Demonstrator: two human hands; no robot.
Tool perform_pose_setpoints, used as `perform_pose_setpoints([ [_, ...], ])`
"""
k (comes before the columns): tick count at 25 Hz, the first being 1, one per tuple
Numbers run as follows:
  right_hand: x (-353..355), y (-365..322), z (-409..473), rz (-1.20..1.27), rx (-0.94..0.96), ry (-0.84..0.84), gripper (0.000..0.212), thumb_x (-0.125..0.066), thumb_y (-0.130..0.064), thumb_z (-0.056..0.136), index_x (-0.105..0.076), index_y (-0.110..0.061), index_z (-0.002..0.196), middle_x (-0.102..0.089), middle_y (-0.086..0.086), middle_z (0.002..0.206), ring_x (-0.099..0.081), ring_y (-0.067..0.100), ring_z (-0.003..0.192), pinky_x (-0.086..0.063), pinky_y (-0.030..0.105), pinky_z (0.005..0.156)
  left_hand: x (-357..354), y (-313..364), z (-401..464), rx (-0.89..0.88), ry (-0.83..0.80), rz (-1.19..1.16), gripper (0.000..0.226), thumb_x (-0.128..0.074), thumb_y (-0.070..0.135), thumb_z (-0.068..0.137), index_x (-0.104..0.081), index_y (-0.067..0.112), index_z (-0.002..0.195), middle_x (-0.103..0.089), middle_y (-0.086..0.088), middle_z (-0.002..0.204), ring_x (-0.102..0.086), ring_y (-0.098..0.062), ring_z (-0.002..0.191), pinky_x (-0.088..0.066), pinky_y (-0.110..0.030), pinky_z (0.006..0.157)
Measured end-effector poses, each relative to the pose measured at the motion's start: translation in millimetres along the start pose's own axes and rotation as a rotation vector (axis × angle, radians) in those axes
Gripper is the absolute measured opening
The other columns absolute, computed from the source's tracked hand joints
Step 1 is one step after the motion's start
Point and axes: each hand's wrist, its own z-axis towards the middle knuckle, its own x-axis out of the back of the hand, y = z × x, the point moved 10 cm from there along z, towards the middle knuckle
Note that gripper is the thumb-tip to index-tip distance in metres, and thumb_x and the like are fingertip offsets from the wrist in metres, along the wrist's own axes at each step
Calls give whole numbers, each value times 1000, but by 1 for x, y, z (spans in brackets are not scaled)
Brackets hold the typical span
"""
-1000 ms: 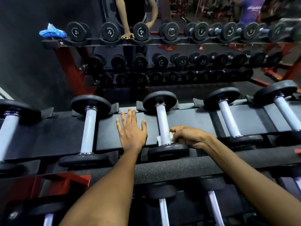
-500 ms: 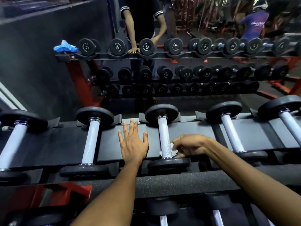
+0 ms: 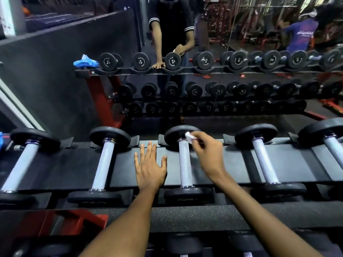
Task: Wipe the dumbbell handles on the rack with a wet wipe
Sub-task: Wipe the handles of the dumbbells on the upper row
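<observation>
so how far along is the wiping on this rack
Done: cannot tell; no handle shows it. In hand: the right hand pinches the wipe at the far end of the middle handle, while the left hand rests flat on the rack. Left: likely the handle to the right.

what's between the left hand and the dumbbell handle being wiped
Nothing: in the head view only a bare strip of black rack tray separates the left hand, flat on it, from the dumbbell handle.

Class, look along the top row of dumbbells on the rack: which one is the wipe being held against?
The middle dumbbell. The right hand pinches the white wipe at its far end; the neighbouring dumbbells are untouched.
</observation>
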Motion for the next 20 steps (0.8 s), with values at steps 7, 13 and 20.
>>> perform_pose_setpoints([
  [7, -33, 7, -13, -495, 817, -293, 33, -36, -4, 99, -58, 6, 121, -60, 19, 122, -50, 30, 104, -47, 38, 93, 1, 0, 1, 2, 8, -5, 63, -35, 50, 98, -24, 23, 154, -14, 8, 162, 5, -11, 150, 14, -32, 119],
  [13, -36, -3, -13, -534, 883, -265, 29, -51, -2, 91, -61, 3, 118, -50, 9, 112, -53, 26, 93, -46, 33, 84, 1, -1, 0, -1, 14, -11, 62, -36, 49, 98, -24, 22, 153, -16, 7, 162, 4, -11, 150, 12, -33, 120],
  [20, -39, -2, -11, -454, 748, -309, 32, -42, -4, 93, -59, 4, 119, -52, 10, 115, -51, 23, 100, -40, 27, 94, 1, 0, 1, 2, 20, -16, 63, -37, 49, 98, -24, 22, 154, -17, 7, 161, 3, -11, 150, 12, -32, 120],
])
